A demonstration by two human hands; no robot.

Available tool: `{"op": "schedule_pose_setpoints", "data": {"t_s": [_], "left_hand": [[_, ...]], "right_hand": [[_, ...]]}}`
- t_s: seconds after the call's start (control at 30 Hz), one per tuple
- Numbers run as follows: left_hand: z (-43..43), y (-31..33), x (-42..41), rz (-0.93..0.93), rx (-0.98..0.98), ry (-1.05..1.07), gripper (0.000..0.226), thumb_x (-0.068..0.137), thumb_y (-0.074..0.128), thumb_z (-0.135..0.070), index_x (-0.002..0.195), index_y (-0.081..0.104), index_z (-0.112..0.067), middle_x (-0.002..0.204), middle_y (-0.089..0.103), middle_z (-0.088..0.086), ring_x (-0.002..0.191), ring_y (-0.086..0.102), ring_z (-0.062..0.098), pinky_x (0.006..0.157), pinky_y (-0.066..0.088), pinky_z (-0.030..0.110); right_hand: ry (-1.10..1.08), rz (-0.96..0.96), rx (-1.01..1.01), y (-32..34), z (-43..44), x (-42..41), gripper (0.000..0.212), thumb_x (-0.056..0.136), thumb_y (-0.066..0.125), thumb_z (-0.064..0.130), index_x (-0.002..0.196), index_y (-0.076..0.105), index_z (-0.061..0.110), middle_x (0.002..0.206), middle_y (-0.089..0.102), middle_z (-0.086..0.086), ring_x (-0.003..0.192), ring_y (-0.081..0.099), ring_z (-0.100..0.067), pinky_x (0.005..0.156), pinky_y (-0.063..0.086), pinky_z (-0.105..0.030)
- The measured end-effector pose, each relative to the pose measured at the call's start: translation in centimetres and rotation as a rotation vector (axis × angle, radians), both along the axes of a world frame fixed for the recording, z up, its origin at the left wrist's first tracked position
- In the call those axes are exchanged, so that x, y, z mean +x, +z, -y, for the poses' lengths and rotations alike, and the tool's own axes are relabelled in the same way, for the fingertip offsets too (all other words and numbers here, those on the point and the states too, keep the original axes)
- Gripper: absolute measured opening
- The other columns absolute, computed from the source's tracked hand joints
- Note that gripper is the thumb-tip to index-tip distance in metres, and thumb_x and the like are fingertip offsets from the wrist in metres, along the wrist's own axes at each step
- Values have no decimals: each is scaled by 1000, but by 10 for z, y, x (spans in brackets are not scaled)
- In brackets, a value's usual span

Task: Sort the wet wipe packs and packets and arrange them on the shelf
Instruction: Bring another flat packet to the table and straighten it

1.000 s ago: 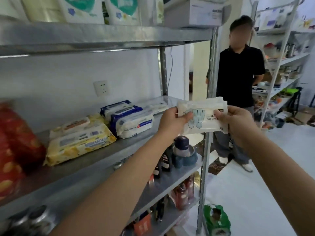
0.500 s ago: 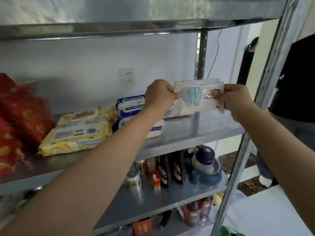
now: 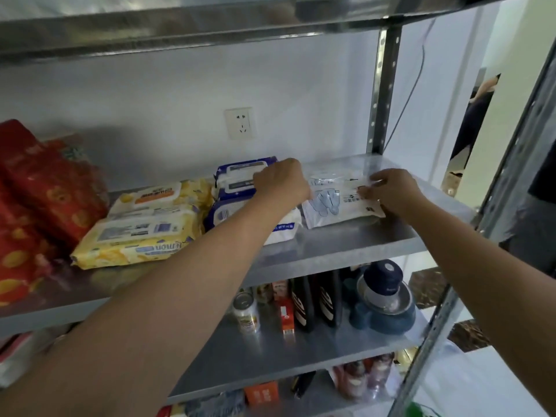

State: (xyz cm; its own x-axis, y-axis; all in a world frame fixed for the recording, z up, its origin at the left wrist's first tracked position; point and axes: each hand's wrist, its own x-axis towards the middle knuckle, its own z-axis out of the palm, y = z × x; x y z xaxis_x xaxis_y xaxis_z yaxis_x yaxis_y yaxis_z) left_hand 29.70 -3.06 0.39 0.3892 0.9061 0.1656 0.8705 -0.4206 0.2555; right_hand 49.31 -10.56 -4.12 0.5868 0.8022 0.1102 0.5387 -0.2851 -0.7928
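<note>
A white wipe pack with a pale blue print (image 3: 337, 206) lies on the metal shelf (image 3: 346, 248), on top of another white pack of the same kind at the right end of the row. My left hand (image 3: 282, 182) grips its left end and my right hand (image 3: 391, 191) holds its right end. To its left sit blue-and-white wipe packs (image 3: 240, 182), stacked, with one white-and-blue pack (image 3: 282, 230) partly under my left forearm. Further left, two yellow lemon wipe packs (image 3: 144, 227) lie stacked.
Red packages (image 3: 39, 200) fill the shelf's left end. A wall socket (image 3: 240, 123) is behind the shelf. The lower shelf holds a can (image 3: 246, 314), dark bottles (image 3: 316, 299) and a blue appliance (image 3: 382, 299). A metal upright (image 3: 493, 206) stands at the right.
Both hands carried the white pack from mid-air in front of the shelf down and inward onto the shelf, beside the blue-and-white packs. My view moved closer to the shelf.
</note>
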Motion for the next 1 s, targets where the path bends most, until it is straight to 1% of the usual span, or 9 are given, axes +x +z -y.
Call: {"op": "schedule_pose_setpoints", "data": {"t_s": [0.13, 0.23, 0.33, 0.43, 0.6, 0.7, 0.83, 0.93, 1.0], "left_hand": [[3, -12, 2, -1, 77, -25, 26, 77, 76, -34, 102, 70, -26, 107, 70, -1, 105, 63, 27, 89, 44, 36], [10, -16, 1, 91, 142, -110, 27, 82, 74, -35, 108, 67, -30, 115, 70, -3, 112, 59, 26, 95, 39, 39], [25, -15, -2, 148, 174, -206, 28, 83, 74, -39, 109, 67, -30, 112, 71, -6, 110, 60, 23, 99, 40, 42], [36, -12, -8, 227, 133, -262, 28, 83, 74, -39, 108, 67, -27, 110, 71, -7, 104, 63, 19, 96, 46, 41], [53, -6, -23, 511, -24, -406, 24, 85, 74, -26, 108, 66, -22, 101, 67, -9, 94, 64, 12, 89, 54, 35], [69, -7, -30, 653, -80, -424, 21, 87, 72, -23, 107, 66, -20, 101, 68, -7, 92, 64, 12, 87, 53, 31], [99, -14, -39, 709, -199, -491, 22, 90, 69, -24, 110, 65, -18, 103, 67, -6, 94, 63, 13, 89, 51, 29], [123, -23, -49, 735, -279, -581, 19, 91, 67, -24, 109, 65, -18, 104, 68, -5, 98, 64, 14, 91, 50, 31], [145, -34, -54, 744, -401, -654, 10, 94, 62, -21, 104, 64, -19, 107, 69, 0, 98, 67, 19, 93, 52, 34]], "right_hand": [[-7, 76, 20, -3, 2, -5, 56, 84, 76, 31, 133, 57, 13, 123, 67, -7, 107, 62, -25, 96, 49, -35], [-43, 193, 136, -1, 10, -15, 50, 88, 73, 29, 132, 57, 14, 123, 67, -6, 108, 63, -22, 90, 45, -28], [-27, 206, 232, 4, 21, -33, 42, 89, 72, 26, 127, 62, 14, 117, 68, -3, 104, 63, -18, 88, 46, -25], [-13, 164, 290, 13, 31, -51, 37, 89, 72, 24, 123, 64, 14, 107, 67, 2, 98, 64, -14, 82, 47, -22], [-14, 133, 381, 29, 62, -78, 28, 90, 70, 21, 117, 66, 13, 97, 70, 3, 89, 66, -10, 77, 48, -12], [-40, 88, 393, 29, 83, -95, 28, 92, 67, 20, 119, 68, 13, 99, 72, -1, 87, 67, -8, 81, 52, -13], [-130, -16, 392, 19, 121, -120, 29, 92, 67, 23, 119, 69, 13, 107, 74, -7, 97, 70, -21, 96, 55, -43], [-241, -5, 382, 11, 161, -147, 28, 94, 65, 26, 119, 68, 15, 105, 74, -5, 95, 71, -19, 94, 56, -41], [-320, -17, 424, 2, 192, -170, 22, 96, 62, 23, 115, 68, 14, 103, 74, -6, 92, 71, -16, 89, 58, -35]]}}
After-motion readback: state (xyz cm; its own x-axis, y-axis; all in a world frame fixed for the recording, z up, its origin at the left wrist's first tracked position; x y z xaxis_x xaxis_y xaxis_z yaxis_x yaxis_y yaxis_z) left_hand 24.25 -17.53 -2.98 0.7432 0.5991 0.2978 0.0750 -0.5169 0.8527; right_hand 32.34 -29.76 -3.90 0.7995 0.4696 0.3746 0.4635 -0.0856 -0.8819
